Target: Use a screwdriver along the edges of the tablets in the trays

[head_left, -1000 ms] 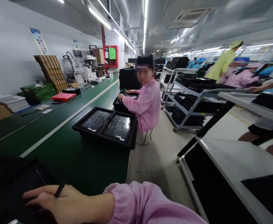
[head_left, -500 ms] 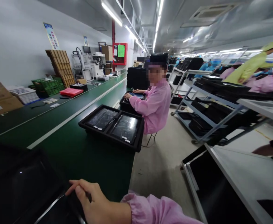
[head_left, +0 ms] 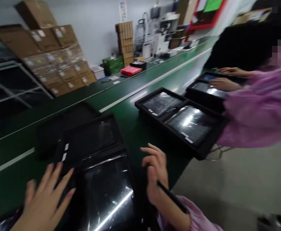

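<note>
My left hand [head_left: 45, 195] is spread open, fingertips at the left edge of a black tray holding glossy tablet screens [head_left: 108, 189]. My right hand [head_left: 156, 173] curls loosely over the green conveyor belt [head_left: 140, 138], just right of that tray, with a thin black stick [head_left: 171, 197] along its palm. Farther along the belt lies a black double tray with two film-covered screens [head_left: 182, 120]. A co-worker's two hands [head_left: 230, 72] rest on another black tray [head_left: 207, 86] beyond it.
A co-worker's pink sleeve [head_left: 258, 109] fills the right side. Stacked cardboard boxes [head_left: 53, 61], green crates [head_left: 112, 62] and a red folder [head_left: 130, 70] stand beyond the belt. A dark metal rack [head_left: 10, 83] stands at far left, and grey floor [head_left: 227, 183] lies at lower right.
The view has swung sharply left and tilted. My left hand has come into view, and my right hand has risen, its fingers curling, with the black stick still along it.
</note>
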Demonstrator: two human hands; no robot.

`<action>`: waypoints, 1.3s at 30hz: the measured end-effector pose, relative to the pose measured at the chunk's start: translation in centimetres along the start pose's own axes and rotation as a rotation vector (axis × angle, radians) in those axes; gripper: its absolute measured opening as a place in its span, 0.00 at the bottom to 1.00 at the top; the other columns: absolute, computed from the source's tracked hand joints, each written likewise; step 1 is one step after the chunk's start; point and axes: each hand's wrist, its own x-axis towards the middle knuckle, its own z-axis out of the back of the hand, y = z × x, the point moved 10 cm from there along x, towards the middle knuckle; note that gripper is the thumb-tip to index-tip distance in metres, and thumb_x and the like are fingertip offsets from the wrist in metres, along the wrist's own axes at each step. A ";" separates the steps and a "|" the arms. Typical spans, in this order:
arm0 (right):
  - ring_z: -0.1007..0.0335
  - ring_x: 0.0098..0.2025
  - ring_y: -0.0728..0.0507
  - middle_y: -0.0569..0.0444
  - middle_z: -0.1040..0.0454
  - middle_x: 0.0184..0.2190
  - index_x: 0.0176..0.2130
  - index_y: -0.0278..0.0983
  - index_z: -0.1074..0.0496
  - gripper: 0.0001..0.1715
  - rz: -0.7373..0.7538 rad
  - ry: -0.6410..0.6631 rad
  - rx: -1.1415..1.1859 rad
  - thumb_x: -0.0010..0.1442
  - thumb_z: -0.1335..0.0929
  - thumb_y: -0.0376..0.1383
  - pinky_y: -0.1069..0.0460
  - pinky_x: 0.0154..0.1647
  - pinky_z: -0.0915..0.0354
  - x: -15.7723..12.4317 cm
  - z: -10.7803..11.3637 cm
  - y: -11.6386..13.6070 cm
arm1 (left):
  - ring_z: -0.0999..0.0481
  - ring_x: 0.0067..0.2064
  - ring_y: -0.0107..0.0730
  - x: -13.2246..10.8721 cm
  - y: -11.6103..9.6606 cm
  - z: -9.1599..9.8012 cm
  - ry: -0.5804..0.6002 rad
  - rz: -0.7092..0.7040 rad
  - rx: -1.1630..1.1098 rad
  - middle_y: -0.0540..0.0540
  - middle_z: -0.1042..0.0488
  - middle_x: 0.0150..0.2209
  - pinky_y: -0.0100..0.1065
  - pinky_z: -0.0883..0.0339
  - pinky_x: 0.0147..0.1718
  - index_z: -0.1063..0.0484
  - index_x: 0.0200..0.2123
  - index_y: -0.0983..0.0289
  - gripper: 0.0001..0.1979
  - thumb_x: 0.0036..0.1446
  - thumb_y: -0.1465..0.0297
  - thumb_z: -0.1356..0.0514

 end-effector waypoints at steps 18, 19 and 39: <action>0.43 0.19 0.53 0.61 0.36 0.21 0.29 0.37 0.29 0.19 -0.384 0.133 0.389 0.58 0.28 0.49 0.55 0.20 0.46 1.1 -2.0 -4.1 | 0.26 0.42 0.44 11.8 -16.9 -3.4 0.127 -0.568 -0.178 0.61 0.27 0.42 0.45 0.27 0.40 0.24 0.41 0.63 0.18 0.65 0.74 0.54; 0.42 0.19 0.53 0.61 0.34 0.22 0.31 0.37 0.28 0.18 -0.395 0.135 0.421 0.58 0.28 0.49 0.56 0.20 0.45 1.3 -2.2 -4.2 | 0.27 0.40 0.44 12.2 -16.7 -3.2 0.089 -0.587 -0.200 0.60 0.27 0.40 0.44 0.28 0.38 0.24 0.38 0.63 0.18 0.66 0.71 0.54; 0.24 0.32 0.47 0.53 0.25 0.35 0.45 0.46 0.30 0.15 0.111 0.378 0.225 0.64 0.32 0.26 0.53 0.28 0.25 -2.9 -2.1 8.9 | 0.29 0.37 0.28 9.5 -12.3 6.8 -0.086 -0.320 -0.881 0.50 0.29 0.35 0.31 0.36 0.41 0.37 0.27 0.63 0.05 0.53 0.77 0.45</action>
